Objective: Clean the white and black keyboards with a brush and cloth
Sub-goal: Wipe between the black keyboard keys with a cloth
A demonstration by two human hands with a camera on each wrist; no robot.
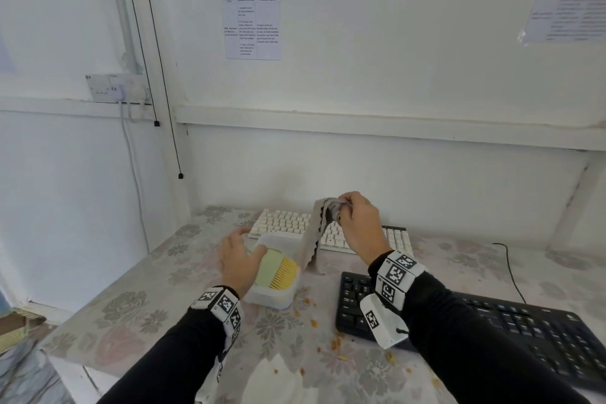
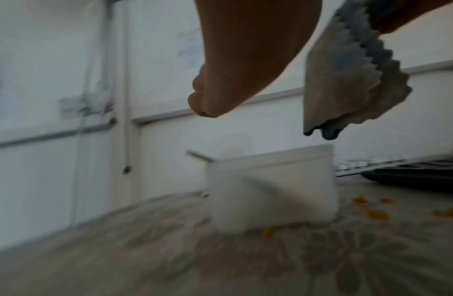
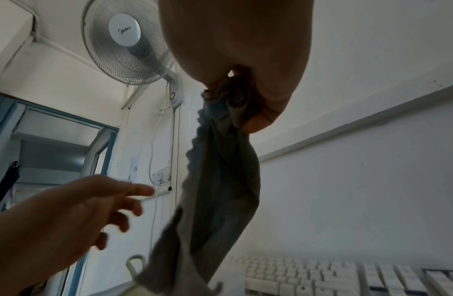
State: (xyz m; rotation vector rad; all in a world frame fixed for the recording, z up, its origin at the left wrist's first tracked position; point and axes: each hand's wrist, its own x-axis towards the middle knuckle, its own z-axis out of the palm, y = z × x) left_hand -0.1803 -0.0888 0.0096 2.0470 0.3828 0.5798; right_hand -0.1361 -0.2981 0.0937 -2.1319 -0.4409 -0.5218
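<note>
My right hand (image 1: 352, 216) pinches the top of a grey cloth (image 1: 314, 236) with a zigzag edge and holds it up above the white keyboard (image 1: 288, 223). The cloth (image 3: 220, 190) hangs down to the table beside a translucent white tub (image 1: 272, 295). In the tub lies a brush (image 1: 278, 269) with a pale green handle and yellow bristles. My left hand (image 1: 236, 256) hovers at the tub's left side with relaxed fingers (image 3: 124, 192), holding nothing. The black keyboard (image 1: 511, 331) lies at the near right, partly under my right forearm.
Orange crumbs (image 1: 334, 343) are scattered on the floral tablecloth (image 1: 131, 305) between the tub and the black keyboard. A white tissue (image 1: 275, 377) lies at the near edge. The wall is close behind the white keyboard. A black cable (image 1: 511, 272) runs at right.
</note>
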